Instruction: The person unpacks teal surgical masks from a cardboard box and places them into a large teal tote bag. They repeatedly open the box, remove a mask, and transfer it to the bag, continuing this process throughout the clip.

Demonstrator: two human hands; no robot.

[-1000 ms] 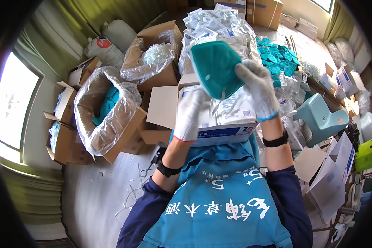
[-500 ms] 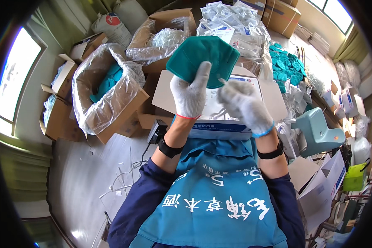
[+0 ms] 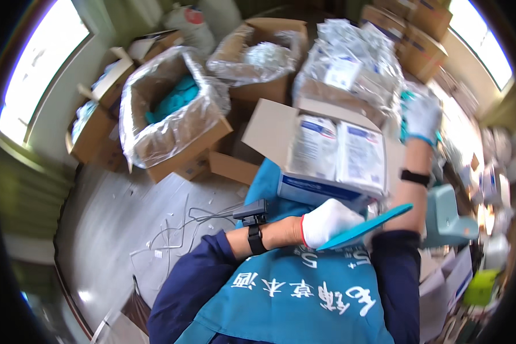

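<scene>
My left hand (image 3: 329, 222), in a white knitted glove with a red cuff, is closed on a teal folded face mask (image 3: 378, 223). The mask shows nearly edge-on, low over my apron and in front of a white and blue carton (image 3: 321, 190). Inside that carton lie two stacks of flat white packets (image 3: 361, 155). My right hand (image 3: 423, 117), gloved with a blue cuff, reaches far right to a pile of teal masks (image 3: 407, 106). Motion smears its fingers, so whether it grips anything is hidden.
Left of the carton stands a plastic-lined box (image 3: 172, 140) with teal masks inside. Behind are a box of white material (image 3: 266, 57) and a heap of clear-wrapped packets (image 3: 355, 46). A pale blue plastic chair (image 3: 447, 221) stands at my right; cables (image 3: 178, 229) cross the floor.
My left hand has come down toward my apron with the mask, which is now turned edge-on. My right hand has left the mask and stretched out to the pile. The view has shifted.
</scene>
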